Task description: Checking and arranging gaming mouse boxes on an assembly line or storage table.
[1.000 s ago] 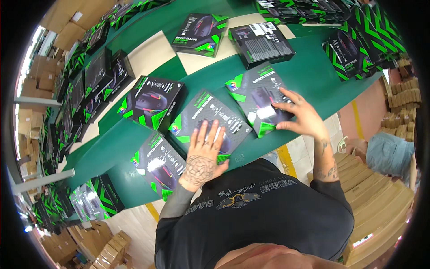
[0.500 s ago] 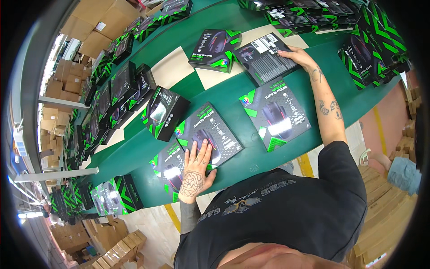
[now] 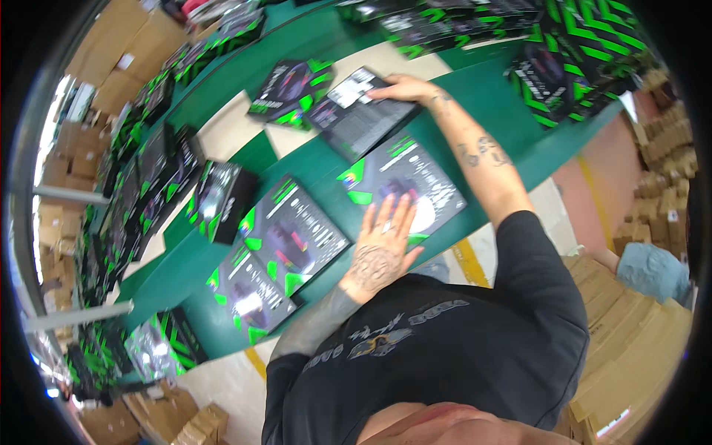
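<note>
My left hand (image 3: 380, 254) lies with fingers spread over the lower part of a black-and-green gaming mouse box (image 3: 400, 165), which rests face up. At the far edge of a dark mouse box (image 3: 363, 119), back panel up, my right hand (image 3: 406, 89) grips the corner, its thumb on top and the other fingers partly hidden. Two more boxes lie face up to the left: an upper mouse box (image 3: 295, 231) and a lower mouse box (image 3: 248, 291) touching it. Beyond them sits a tilted mouse box (image 3: 222, 202), and farther back another mouse box (image 3: 291, 90).
All these stand on a green work table (image 3: 326, 204) with cream strips (image 3: 226, 130). Stacked mouse boxes (image 3: 460, 30) line the far side, with more stacks (image 3: 571, 67) at right and rows along the left. Brown cartons (image 3: 630, 334) fill the right floor. A grey metal bar (image 3: 81, 317) juts in at left.
My left hand has left the upper-left mouse box and moved right onto the neighbouring one. My right hand stays on the back-up box. The whole view has shifted.
</note>
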The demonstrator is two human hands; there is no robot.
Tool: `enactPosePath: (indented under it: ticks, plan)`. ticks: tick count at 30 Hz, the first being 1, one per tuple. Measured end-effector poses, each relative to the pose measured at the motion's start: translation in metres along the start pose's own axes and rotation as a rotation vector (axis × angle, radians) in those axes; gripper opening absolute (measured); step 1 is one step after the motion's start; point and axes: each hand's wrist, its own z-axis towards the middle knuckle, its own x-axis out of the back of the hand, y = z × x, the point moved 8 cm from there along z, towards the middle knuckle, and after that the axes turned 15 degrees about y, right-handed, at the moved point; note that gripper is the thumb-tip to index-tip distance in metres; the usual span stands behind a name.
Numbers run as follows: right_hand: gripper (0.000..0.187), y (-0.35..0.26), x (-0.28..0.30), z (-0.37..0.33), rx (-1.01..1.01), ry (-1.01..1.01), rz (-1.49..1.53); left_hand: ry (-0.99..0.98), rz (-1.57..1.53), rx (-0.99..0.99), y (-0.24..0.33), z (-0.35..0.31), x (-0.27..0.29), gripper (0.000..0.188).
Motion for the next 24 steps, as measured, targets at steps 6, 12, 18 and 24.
enactPosePath:
  ticks: [6, 12, 18, 24]
  plan:
    - [0.05, -0.035, -0.037, -0.035, 0.098, -0.304, 0.661, 0.039, -0.003, 0.034, -0.003, -0.007, 0.001, 0.075]
    - [0.07, -0.038, -0.044, -0.032, -0.073, -0.104, 0.782, 0.055, -0.073, 0.068, -0.009, 0.002, 0.001, 0.073]
    - [0.063, -0.189, 0.047, -0.14, 0.838, 0.306, 0.296, 0.097, 0.054, 0.132, -0.015, -0.012, 0.018, 0.063]
    - [0.067, -0.161, 0.056, -0.231, 0.931, -0.296, 0.007, 0.404, -0.127, 0.503, -0.099, -0.063, 0.166, 0.04]
